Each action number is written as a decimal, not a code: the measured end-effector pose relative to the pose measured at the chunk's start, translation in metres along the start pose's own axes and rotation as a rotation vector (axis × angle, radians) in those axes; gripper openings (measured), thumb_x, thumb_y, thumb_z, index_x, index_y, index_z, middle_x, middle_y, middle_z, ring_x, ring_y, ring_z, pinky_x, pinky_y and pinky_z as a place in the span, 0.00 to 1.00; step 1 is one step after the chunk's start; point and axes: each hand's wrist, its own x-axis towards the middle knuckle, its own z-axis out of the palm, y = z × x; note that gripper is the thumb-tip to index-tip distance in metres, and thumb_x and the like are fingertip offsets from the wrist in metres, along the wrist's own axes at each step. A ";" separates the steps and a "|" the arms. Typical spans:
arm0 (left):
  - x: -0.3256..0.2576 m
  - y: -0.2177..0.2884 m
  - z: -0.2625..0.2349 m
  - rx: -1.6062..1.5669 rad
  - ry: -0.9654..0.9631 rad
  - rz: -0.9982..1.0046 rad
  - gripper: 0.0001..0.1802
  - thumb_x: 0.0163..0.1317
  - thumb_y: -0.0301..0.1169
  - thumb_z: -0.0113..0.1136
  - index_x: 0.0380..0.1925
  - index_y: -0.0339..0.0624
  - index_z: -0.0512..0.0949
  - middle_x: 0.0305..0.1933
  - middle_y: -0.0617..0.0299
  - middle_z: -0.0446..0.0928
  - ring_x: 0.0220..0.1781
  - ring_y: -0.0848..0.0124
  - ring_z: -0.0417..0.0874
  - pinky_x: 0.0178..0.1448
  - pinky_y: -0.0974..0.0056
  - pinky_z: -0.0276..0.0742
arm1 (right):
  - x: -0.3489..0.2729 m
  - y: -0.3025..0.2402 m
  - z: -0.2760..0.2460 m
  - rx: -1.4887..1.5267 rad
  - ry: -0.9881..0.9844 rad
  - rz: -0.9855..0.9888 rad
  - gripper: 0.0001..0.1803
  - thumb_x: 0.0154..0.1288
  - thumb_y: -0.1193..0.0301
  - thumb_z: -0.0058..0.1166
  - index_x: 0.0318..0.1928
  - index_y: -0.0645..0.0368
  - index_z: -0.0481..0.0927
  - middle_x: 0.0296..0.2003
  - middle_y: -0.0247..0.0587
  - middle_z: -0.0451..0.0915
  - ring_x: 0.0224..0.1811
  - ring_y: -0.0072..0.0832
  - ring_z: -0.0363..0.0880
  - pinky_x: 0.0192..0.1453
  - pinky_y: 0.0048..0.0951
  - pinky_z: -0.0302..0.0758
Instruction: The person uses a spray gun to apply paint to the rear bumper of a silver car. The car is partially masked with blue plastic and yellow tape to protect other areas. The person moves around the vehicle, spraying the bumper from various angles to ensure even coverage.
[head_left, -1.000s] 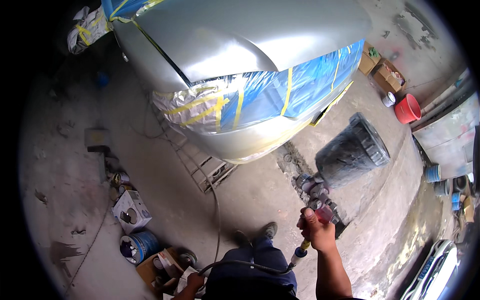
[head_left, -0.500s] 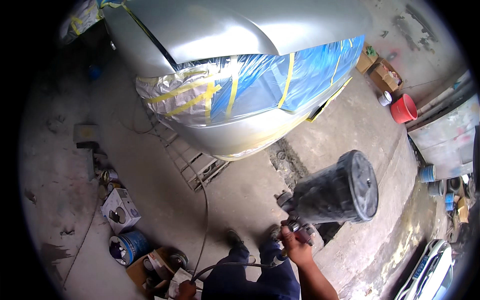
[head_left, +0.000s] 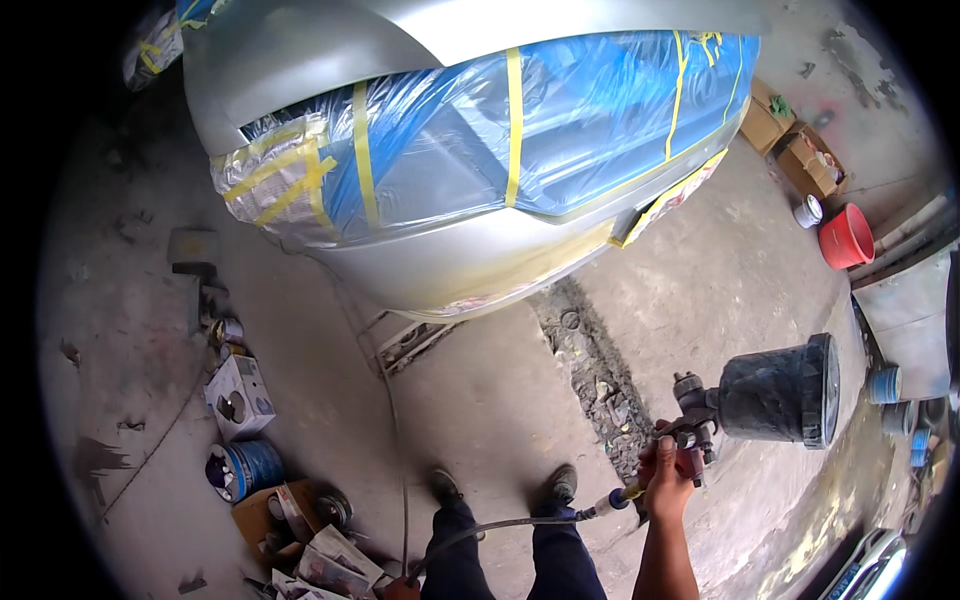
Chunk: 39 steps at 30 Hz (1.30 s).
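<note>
My right hand (head_left: 667, 482) is wrapped round the grip of a spray gun (head_left: 692, 425), held out to the right with its black paint cup (head_left: 775, 392) lying sideways. An air hose (head_left: 500, 524) runs from the base of the gun leftward across my legs. At the bottom edge my left hand (head_left: 400, 589), partly cut off, is closed on the hose. Ahead stands a car front with a silver-grey hood (head_left: 300, 50) and bumper (head_left: 450, 262). Blue plastic film (head_left: 600, 120) and yellow tape mask its grille area, and taped paper covers the headlight (head_left: 275, 180).
A rubble-filled floor channel (head_left: 600, 390) runs between me and the gun side. Paint cans (head_left: 255, 468), a white box (head_left: 240, 398) and cartons (head_left: 262, 520) lie at left. A red bucket (head_left: 846, 238) and cardboard boxes (head_left: 810, 165) stand at right. Another white car (head_left: 870, 565) is lower right.
My right hand has moved the spray gun to the right, further from the bumper, and turned it more level. The view has shifted toward the car's middle. My left hand still holds the hose.
</note>
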 end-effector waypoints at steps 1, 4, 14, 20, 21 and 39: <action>-0.006 0.017 0.011 -0.030 -0.005 -0.005 0.19 0.54 0.44 0.54 0.30 0.38 0.80 0.33 0.43 0.79 0.41 0.46 0.80 0.46 0.48 0.74 | 0.010 0.000 -0.015 0.000 0.027 -0.005 0.25 0.65 0.52 0.52 0.53 0.58 0.73 0.22 0.29 0.73 0.18 0.13 0.67 0.20 0.16 0.62; -0.019 0.053 0.037 -0.087 -0.005 -0.013 0.20 0.54 0.45 0.54 0.31 0.38 0.80 0.33 0.43 0.79 0.41 0.46 0.80 0.47 0.48 0.74 | 0.026 0.001 -0.031 -0.029 0.066 -0.012 0.26 0.64 0.51 0.52 0.54 0.56 0.72 0.22 0.28 0.72 0.19 0.13 0.65 0.20 0.15 0.60; -0.024 0.027 0.061 -0.023 -0.067 -0.062 0.18 0.55 0.43 0.54 0.33 0.39 0.80 0.31 0.44 0.79 0.39 0.47 0.80 0.44 0.48 0.74 | -0.009 0.167 -0.008 -0.690 -0.766 -0.547 0.15 0.69 0.62 0.43 0.42 0.57 0.79 0.46 0.40 0.77 0.54 0.38 0.70 0.62 0.36 0.62; -0.013 -0.041 0.095 0.056 0.010 0.145 0.21 0.60 0.46 0.50 0.43 0.42 0.79 0.36 0.45 0.80 0.38 0.47 0.80 0.42 0.47 0.73 | -0.007 0.105 0.042 -0.270 -0.683 -0.200 0.16 0.66 0.59 0.50 0.45 0.59 0.77 0.32 0.36 0.77 0.34 0.27 0.71 0.39 0.27 0.66; -0.013 -0.014 0.085 0.045 0.014 0.119 0.21 0.61 0.46 0.50 0.43 0.42 0.78 0.35 0.45 0.80 0.38 0.46 0.80 0.42 0.47 0.73 | 0.004 0.099 0.033 -0.248 -0.587 -0.160 0.17 0.66 0.59 0.51 0.45 0.59 0.77 0.30 0.36 0.77 0.30 0.25 0.71 0.35 0.25 0.67; 0.008 0.047 0.085 0.016 0.219 0.270 0.20 0.62 0.45 0.50 0.46 0.41 0.73 0.35 0.43 0.79 0.38 0.41 0.78 0.42 0.45 0.73 | 0.065 -0.045 -0.028 -0.040 -0.400 0.033 0.27 0.62 0.51 0.55 0.50 0.62 0.76 0.21 0.30 0.75 0.17 0.13 0.66 0.20 0.15 0.60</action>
